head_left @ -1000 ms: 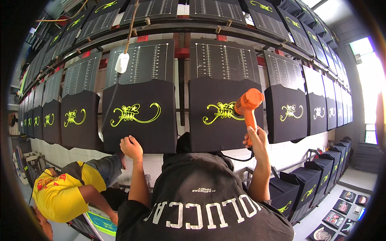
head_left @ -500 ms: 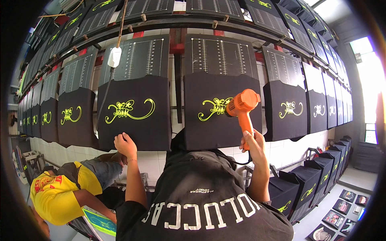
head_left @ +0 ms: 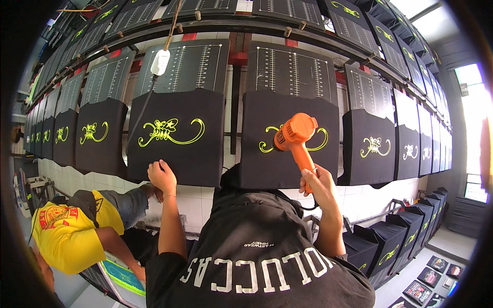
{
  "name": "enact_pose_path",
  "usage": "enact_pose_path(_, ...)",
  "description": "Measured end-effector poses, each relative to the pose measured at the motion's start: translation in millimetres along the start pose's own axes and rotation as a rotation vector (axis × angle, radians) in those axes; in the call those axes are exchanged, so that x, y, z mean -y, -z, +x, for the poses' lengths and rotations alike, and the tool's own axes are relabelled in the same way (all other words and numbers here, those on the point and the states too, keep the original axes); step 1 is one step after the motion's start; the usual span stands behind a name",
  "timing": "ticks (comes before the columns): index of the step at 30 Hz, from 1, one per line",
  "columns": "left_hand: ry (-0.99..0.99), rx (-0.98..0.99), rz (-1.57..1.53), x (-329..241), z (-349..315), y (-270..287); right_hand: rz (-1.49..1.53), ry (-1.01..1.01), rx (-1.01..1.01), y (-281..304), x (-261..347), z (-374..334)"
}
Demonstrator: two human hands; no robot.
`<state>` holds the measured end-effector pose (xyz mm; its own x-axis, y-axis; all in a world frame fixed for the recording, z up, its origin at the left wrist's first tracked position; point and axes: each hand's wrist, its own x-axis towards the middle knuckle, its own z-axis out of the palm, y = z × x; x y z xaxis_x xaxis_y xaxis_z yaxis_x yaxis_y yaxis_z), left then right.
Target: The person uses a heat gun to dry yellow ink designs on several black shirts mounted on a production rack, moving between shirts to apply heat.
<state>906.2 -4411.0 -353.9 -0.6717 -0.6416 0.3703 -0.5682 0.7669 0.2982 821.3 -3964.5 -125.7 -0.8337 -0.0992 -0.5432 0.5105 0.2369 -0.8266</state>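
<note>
My right hand (head_left: pixel 320 188) is wrapped round the handle of an orange heat gun (head_left: pixel 300 130). Its dark nozzle points left over a black shirt (head_left: pixel 259 167) stretched on a flat board, and the gun's body hides the middle of the yellow-green print (head_left: pixel 322 141). At the lower edge of the neighbouring black shirt (head_left: pixel 203 164), my left hand (head_left: pixel 162 176) has its fingers curled in, with nothing seen in them. Whether it touches the cloth I cannot tell. A yellow-green scroll design (head_left: pixel 164 132) shows whole on that shirt.
Rows of boards with printed black shirts (head_left: pixel 371 159) stretch left and right. A white power connector (head_left: pixel 160 62) hangs from a cord above the left board. Bent down at my left is a person in a yellow shirt (head_left: pixel 69 231), beside a framed screen (head_left: pixel 120 274). More shirt boards (head_left: pixel 385 236) stand behind me at right.
The heat gun in my right hand has swung left across the print, uncovering its right-hand curl. My left hand stays by the left shirt's lower edge. The whole view has shifted slightly.
</note>
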Motion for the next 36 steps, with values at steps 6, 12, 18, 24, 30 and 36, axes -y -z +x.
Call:
enact_pose_path(6, 0.003, -0.009, -0.026, 0, -2, 1, -0.021, -0.026, 0.045, -4, 2, -6)
enact_pose_path(12, -0.001, -0.011, -0.043, -2, 2, 2, -0.072, -0.055, 0.072, -11, 7, -11)
enact_pose_path(18, 0.016, 0.010, -0.052, -3, -2, 4, -0.126, -0.046, 0.108, -20, 9, -7)
enact_pose_path(24, 0.026, 0.014, -0.036, -1, -3, 2, -0.158, -0.032, 0.129, -26, 12, 2)
enact_pose_path(30, 0.050, 0.036, -0.026, 3, -4, -2, -0.157, -0.015, 0.123, -31, 19, 11)
enact_pose_path(36, 0.123, -0.113, -0.167, 6, 48, 8, -0.159, -0.041, 0.090, -28, 22, 11)
